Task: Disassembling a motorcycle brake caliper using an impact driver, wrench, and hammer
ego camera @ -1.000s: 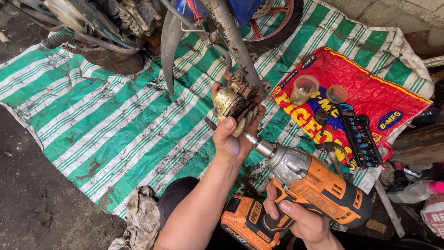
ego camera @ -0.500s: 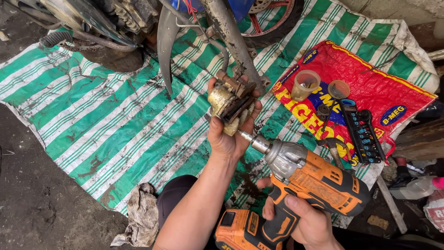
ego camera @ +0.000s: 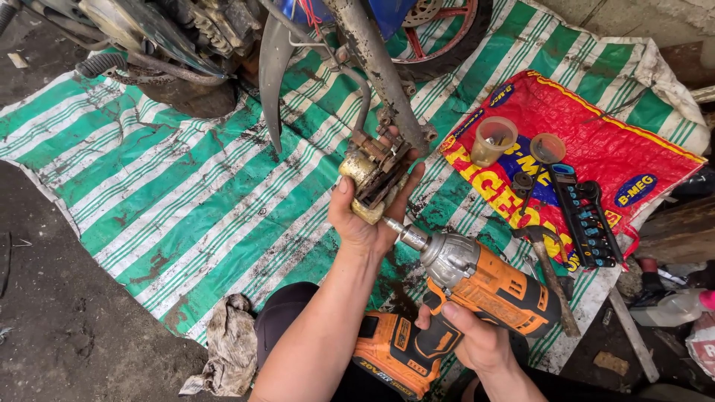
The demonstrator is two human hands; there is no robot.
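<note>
**Brake caliper held up to the driver**

While the left hand (ego camera: 365, 216) clasps a grimy brake caliper (ego camera: 372, 175) from below, fingers curled around its body, the right hand (ego camera: 477, 342) is clenched on the grip of an orange impact driver (ego camera: 477, 286). The driver's socket tip meets the caliper's lower edge (just beside the palm). The caliper hangs by its hose under the motorcycle fork (ego camera: 376, 63), above a green-striped tarp (ego camera: 186, 201). 2 plastic cups (ego camera: 493, 140) stand on a red sack (ego camera: 618, 149) nearby.
</note>
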